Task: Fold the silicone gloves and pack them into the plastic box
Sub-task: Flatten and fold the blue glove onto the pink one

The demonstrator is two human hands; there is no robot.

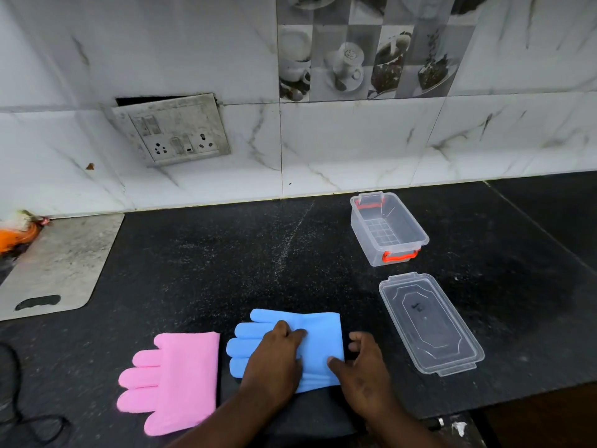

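Note:
A blue silicone glove [318, 342] lies flat near the front edge of the dark counter, fingers pointing left. My left hand [274, 358] rests palm-down on its middle. My right hand [361, 363] sits at its cuff end, thumb on the glove and fingers curled over the right edge. A pink silicone glove [181, 376] lies flat to the left, untouched, fingers also pointing left. The clear plastic box [389, 229] with orange latches stands open and empty at the back right. Its clear lid [429, 323] lies flat in front of it.
A pale cutting board [55, 270] lies at the left, with orange and white scraps [19, 231] beyond it. A black cable [29, 418] loops at the front left corner. The tiled wall behind carries a socket plate [174, 130].

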